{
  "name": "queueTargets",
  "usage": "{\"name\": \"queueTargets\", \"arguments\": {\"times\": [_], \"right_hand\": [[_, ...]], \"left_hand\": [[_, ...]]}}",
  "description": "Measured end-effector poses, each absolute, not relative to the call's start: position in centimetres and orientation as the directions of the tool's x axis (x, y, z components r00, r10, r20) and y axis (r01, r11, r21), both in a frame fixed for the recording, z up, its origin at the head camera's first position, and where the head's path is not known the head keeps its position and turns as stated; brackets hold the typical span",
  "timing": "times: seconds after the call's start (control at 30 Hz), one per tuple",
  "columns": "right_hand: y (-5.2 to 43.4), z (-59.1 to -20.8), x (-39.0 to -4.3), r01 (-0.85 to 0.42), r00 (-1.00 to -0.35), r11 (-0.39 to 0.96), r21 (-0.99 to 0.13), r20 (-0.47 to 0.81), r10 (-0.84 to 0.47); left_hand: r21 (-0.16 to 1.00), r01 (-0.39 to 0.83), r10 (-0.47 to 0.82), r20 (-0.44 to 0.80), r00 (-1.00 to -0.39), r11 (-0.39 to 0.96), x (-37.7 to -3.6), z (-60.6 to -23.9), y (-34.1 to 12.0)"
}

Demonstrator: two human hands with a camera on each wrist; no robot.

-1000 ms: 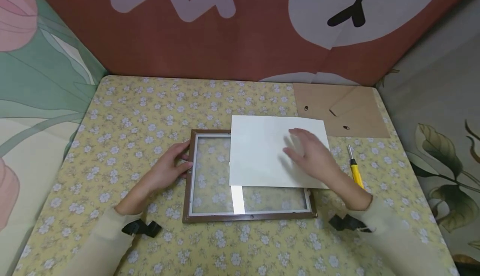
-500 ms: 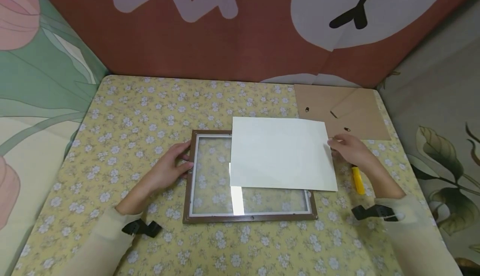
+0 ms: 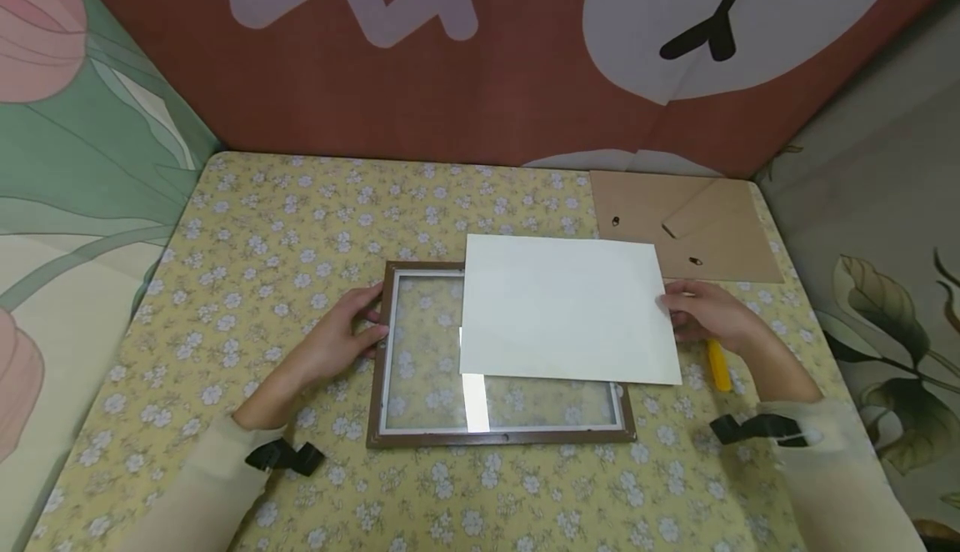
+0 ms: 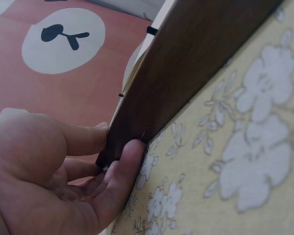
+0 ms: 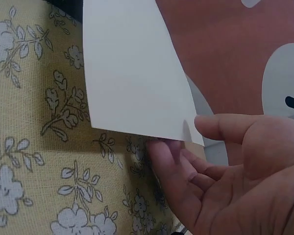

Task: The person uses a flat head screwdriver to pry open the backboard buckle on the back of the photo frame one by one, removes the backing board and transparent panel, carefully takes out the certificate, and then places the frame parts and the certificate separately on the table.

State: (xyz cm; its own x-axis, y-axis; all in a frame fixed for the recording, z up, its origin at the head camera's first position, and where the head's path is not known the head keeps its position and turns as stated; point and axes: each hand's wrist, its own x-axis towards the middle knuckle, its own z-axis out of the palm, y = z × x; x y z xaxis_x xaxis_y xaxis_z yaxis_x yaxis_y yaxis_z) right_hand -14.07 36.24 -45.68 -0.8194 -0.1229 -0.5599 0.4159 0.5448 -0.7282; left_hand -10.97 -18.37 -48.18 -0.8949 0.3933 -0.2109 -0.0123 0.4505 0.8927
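Observation:
A brown picture frame [image 3: 495,438] with a pale inner edge and clear glass lies on the table. My left hand [image 3: 341,335] grips its left side, and the left wrist view shows the thumb at the upper edge of the dark wood [image 4: 176,58] with fingers low against it. Over the frame's right part is a blank white sheet [image 3: 562,310], covering the upper right of the glass and reaching past the frame. My right hand [image 3: 708,314] holds the sheet's right edge. In the right wrist view, the thumb is above the white sheet [image 5: 132,73] and the fingers are beneath.
A brown backing board [image 3: 727,243] with small dark hangers and a stand flap lies at the back right. Beside my right hand is a yellow tool handle [image 3: 718,366], its shaft hidden. A flowered cloth [image 3: 300,218] covers the table, and a patterned red curtain [image 3: 525,85] hangs behind.
My right hand has gone from over the middle of the sheet to its right edge and taken hold there. The sheet's right side has shifted slightly right. My left hand stays put.

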Motion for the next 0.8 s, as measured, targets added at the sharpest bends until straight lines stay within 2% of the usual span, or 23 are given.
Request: {"name": "queueTargets", "arguments": {"times": [0.33, 0.57, 0.67, 0.8], "right_hand": [[36.5, -46.1, -13.6, 0.338, -0.853, 0.512, -0.790, -0.486, -0.188], [36.5, -46.0, -13.8, 0.327, -0.889, 0.435, -0.839, -0.429, -0.159], [36.9, -45.9, -14.0, 0.329, -0.898, 0.355, -0.875, -0.406, -0.168], [37.3, -45.7, -14.3, 0.327, -0.908, 0.185, -0.927, -0.363, -0.210]], "left_hand": [[0.895, -0.006, 0.396, -0.204, -0.895, 0.447, -10.8, -48.0, -18.5], [0.896, -0.016, 0.391, -0.210, -0.896, 0.445, -10.8, -48.0, -18.4], [0.898, -0.015, 0.391, -0.207, -0.897, 0.440, -10.8, -48.0, -18.4], [0.899, -0.016, 0.389, -0.206, -0.898, 0.438, -10.8, -48.0, -18.4]]}}
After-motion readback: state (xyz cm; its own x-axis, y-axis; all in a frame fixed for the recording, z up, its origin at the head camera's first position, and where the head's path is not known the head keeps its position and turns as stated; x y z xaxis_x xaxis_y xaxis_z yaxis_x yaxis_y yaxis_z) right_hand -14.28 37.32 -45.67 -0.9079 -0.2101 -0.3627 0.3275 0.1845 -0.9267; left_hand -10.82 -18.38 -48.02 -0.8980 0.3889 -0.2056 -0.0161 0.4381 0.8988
